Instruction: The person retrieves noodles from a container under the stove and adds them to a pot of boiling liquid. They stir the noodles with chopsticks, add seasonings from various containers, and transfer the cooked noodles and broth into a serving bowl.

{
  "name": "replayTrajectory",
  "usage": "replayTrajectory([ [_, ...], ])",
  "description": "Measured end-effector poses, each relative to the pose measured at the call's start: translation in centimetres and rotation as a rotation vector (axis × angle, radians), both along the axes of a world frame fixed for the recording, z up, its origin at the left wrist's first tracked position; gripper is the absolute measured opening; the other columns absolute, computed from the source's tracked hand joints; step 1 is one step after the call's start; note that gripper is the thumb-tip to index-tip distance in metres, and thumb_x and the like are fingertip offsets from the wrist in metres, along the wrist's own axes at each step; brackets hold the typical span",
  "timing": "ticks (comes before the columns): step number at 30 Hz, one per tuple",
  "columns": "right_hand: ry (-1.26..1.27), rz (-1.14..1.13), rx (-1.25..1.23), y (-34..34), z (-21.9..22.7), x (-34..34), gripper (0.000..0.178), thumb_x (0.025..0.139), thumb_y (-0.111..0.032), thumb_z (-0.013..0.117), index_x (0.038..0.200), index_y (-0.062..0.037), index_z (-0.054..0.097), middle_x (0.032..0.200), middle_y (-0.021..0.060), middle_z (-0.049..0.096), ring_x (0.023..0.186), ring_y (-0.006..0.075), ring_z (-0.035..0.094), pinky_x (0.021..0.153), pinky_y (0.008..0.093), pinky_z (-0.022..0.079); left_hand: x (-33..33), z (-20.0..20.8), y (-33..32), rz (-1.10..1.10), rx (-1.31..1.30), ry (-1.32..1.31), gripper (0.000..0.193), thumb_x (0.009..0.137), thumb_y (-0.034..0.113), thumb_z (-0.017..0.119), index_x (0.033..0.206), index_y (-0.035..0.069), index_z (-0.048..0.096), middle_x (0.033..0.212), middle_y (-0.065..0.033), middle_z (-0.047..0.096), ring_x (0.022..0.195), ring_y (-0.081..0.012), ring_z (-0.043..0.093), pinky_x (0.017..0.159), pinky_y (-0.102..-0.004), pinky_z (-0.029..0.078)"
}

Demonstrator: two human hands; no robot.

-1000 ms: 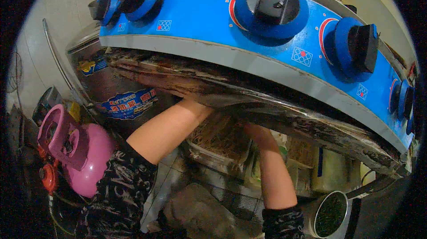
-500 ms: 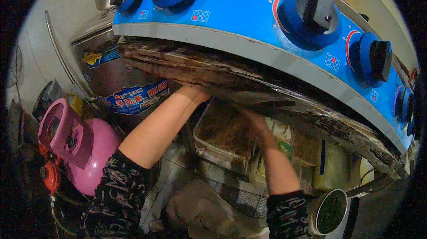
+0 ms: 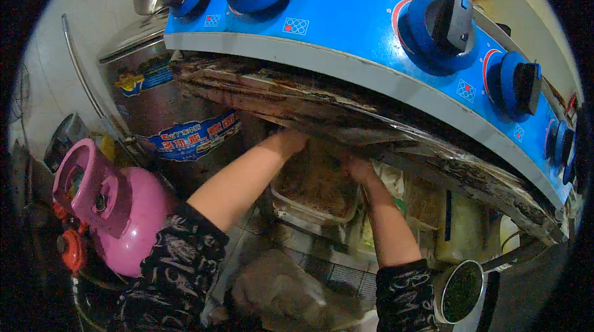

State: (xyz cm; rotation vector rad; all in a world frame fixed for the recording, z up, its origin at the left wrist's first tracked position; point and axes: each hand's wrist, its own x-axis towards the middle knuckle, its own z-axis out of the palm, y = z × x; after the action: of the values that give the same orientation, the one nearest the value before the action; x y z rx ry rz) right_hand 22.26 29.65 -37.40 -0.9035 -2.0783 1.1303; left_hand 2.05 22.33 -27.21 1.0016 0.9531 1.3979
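Note:
Both my arms reach in under the front edge of a stove. My left hand (image 3: 294,141) is at the far left side of a pale rectangular tub (image 3: 304,208); its fingers are lost in the shadow beneath the stove. At the tub's far right side is my right hand (image 3: 355,167), bent inward, its fingers too dark to make out. Brownish stuff (image 3: 315,183) fills the tub, its kind unclear. Whether either hand grips the rim cannot be seen. To the right of the tub is another container with pale and green packets (image 3: 365,233).
The blue stove panel (image 3: 346,7) with black knobs hangs over my hands, its grimy underside low. At left stand a pink gas cylinder (image 3: 139,221) and a large steel pot (image 3: 133,66). A round dish of dark green stuff (image 3: 463,292) sits at lower right.
My left hand has moved a little right and down, and my right hand has come lower. The tub's near rim has shifted slightly right. The whole view has shifted a little too.

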Motion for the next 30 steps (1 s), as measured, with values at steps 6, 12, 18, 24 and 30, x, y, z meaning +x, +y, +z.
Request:
replayTrajectory([
  [6, -0.081, -0.123, 0.337, -1.2, -2.3, 2.5, 0.023, 0.070, -0.012, 0.058, 0.089, 0.0001, 0.054, 0.065, 0.0069, 0.054, 0.053, 0.0155, 0.053, 0.048, 0.0311, 0.042, 1.4, -5.8, 3.2, 0.038, -0.129, 0.482, 0.035, 0.088, 0.030, 0.035, 0.111, 0.006, 0.044, 0.112, -0.0107, 0.048, 0.097, -0.0241, 0.048, 0.085, -0.0394, 0.040],
  [12, -0.104, -0.155, -0.267, -4.1, 1.5, 4.9, 0.026, 0.071, -0.017, 0.058, 0.092, -0.0023, 0.054, 0.075, 0.0083, 0.055, 0.059, 0.0174, 0.054, 0.053, 0.0312, 0.043, -0.2, -4.8, 3.3, 0.098, -0.141, 0.464, 0.034, 0.087, 0.030, 0.035, 0.110, 0.006, 0.045, 0.110, -0.0109, 0.049, 0.095, -0.0239, 0.049, 0.083, -0.0393, 0.041],
  [18, -0.301, -0.132, -0.115, -3.2, 1.7, 4.2, 0.035, 0.072, -0.027, 0.060, 0.100, -0.0069, 0.052, 0.092, 0.0089, 0.055, 0.077, 0.0194, 0.055, 0.067, 0.0320, 0.041, 0.1, 0.3, 1.9, 0.190, 0.053, 0.120, 0.034, 0.087, 0.030, 0.036, 0.108, 0.005, 0.046, 0.108, -0.0110, 0.050, 0.093, -0.0237, 0.050, 0.082, -0.0392, 0.041],
  [24, 0.072, -0.127, -0.272, -3.5, 4.1, 0.8, 0.024, 0.078, -0.026, 0.054, 0.091, -0.0062, 0.057, 0.078, 0.0041, 0.056, 0.066, 0.0109, 0.050, 0.053, 0.0253, 0.036, 2.4, 4.4, -0.7, 0.145, 0.210, -0.071, 0.033, 0.087, 0.030, 0.036, 0.107, 0.005, 0.047, 0.106, -0.0112, 0.051, 0.091, -0.0235, 0.051, 0.081, -0.0391, 0.042],
  [30, 0.323, 0.146, -0.285, -1.0, 2.0, -2.3, 0.042, 0.079, -0.036, 0.052, 0.109, -0.0078, 0.051, 0.097, 0.0052, 0.055, 0.081, 0.0161, 0.051, 0.067, 0.0290, 0.040, 4.3, 5.3, -2.0, 0.111, 0.278, -0.136, 0.033, 0.087, 0.030, 0.037, 0.106, 0.005, 0.048, 0.105, -0.0114, 0.052, 0.089, -0.0233, 0.052, 0.079, -0.0391, 0.043],
])
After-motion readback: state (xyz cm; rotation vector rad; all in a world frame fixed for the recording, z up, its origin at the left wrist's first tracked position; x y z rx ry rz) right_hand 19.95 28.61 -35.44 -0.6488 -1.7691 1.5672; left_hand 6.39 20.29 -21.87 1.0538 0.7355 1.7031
